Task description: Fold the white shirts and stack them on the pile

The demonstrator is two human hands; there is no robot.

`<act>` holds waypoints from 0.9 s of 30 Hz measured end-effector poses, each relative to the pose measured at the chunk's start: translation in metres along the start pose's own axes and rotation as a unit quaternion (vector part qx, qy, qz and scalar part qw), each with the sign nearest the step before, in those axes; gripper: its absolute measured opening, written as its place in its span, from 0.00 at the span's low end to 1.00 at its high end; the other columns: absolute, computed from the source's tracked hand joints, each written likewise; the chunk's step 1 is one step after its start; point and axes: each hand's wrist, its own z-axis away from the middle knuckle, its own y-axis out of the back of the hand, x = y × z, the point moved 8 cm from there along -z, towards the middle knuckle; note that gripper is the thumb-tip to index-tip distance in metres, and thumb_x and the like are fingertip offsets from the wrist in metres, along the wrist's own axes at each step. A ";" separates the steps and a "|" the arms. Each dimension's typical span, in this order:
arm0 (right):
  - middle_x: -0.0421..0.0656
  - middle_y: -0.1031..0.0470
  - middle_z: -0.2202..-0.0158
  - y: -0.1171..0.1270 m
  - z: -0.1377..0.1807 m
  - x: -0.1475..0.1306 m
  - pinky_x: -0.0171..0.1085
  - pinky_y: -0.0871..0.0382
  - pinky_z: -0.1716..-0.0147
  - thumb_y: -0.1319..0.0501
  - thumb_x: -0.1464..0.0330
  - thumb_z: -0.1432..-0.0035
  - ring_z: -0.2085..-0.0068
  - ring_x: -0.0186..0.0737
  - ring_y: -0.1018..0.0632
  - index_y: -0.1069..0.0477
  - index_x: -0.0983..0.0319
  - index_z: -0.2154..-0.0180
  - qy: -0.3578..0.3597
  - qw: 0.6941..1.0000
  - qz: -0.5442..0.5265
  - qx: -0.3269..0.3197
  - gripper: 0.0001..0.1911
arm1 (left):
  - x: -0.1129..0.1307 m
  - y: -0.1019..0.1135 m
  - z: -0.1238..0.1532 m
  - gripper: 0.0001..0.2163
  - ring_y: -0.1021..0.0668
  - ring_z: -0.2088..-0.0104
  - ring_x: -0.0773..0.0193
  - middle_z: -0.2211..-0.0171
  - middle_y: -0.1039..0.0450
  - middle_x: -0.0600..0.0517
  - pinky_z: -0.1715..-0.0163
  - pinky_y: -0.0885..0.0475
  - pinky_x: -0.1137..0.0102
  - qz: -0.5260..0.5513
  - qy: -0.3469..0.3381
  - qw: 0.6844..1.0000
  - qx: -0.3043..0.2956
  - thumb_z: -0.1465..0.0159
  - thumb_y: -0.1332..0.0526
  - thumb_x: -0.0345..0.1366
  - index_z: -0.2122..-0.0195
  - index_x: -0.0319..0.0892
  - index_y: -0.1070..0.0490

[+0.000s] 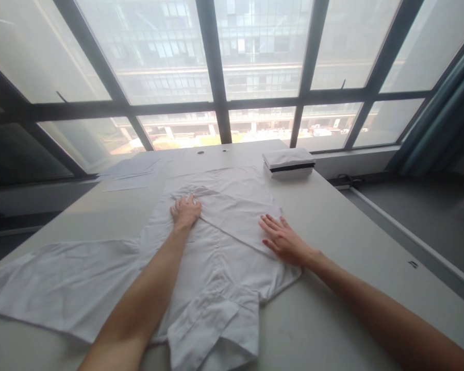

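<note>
A white shirt [239,268] lies spread on the white table, its collar end towards me. One sleeve [73,283] stretches out flat to the left. The other sleeve appears folded slantwise across the body, between my hands. My left hand [186,210] presses on the cloth near the middle left, with its fingers spread and slightly bent. On the right side of the shirt, my right hand [280,238] rests with fingers stretched out over the folded part. Neither hand pinches the fabric.
A stack of folded clothes [288,164], white with a dark layer, sits at the table's far right. Sheets of paper [133,172] lie at the far left. The table [355,268] stands before large windows [261,46]; a curtain [436,103] hangs at right.
</note>
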 end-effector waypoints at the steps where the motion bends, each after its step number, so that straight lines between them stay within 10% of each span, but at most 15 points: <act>1: 0.49 0.50 0.28 -0.004 0.006 -0.003 0.55 0.58 0.31 0.52 0.59 0.29 0.28 0.46 0.50 0.46 0.61 0.30 0.015 1.000 -0.004 -0.018 0.30 | 0.000 0.000 0.000 0.26 0.41 0.33 0.43 0.32 0.42 0.41 0.37 0.47 0.44 0.002 0.002 1.000 -0.002 0.31 0.52 0.47 0.35 0.47 0.35; 12: 0.44 0.60 0.26 -0.004 0.062 0.004 0.63 0.67 0.32 0.54 0.55 0.28 0.27 0.49 0.57 0.55 0.50 0.28 0.048 0.993 0.006 -0.104 0.31 | 0.000 0.001 0.003 0.25 0.39 0.34 0.43 0.33 0.40 0.40 0.37 0.47 0.45 0.017 0.001 0.999 0.029 0.32 0.50 0.47 0.37 0.46 0.33; 19: 0.52 0.56 0.27 0.023 -0.002 0.027 0.57 0.57 0.32 0.60 0.58 0.28 0.27 0.47 0.53 0.52 0.66 0.29 -0.159 0.986 0.012 0.043 0.32 | 0.001 0.001 0.003 0.25 0.40 0.34 0.41 0.33 0.41 0.40 0.37 0.47 0.43 0.025 0.003 0.999 0.026 0.31 0.51 0.45 0.36 0.46 0.33; 27: 0.57 0.61 0.26 -0.027 -0.048 0.051 0.56 0.65 0.31 0.60 0.54 0.30 0.27 0.50 0.58 0.56 0.76 0.30 -0.281 0.958 0.057 0.007 0.39 | -0.002 -0.003 0.004 0.24 0.40 0.33 0.46 0.32 0.41 0.44 0.36 0.47 0.47 0.004 0.016 1.000 0.022 0.31 0.50 0.47 0.36 0.50 0.33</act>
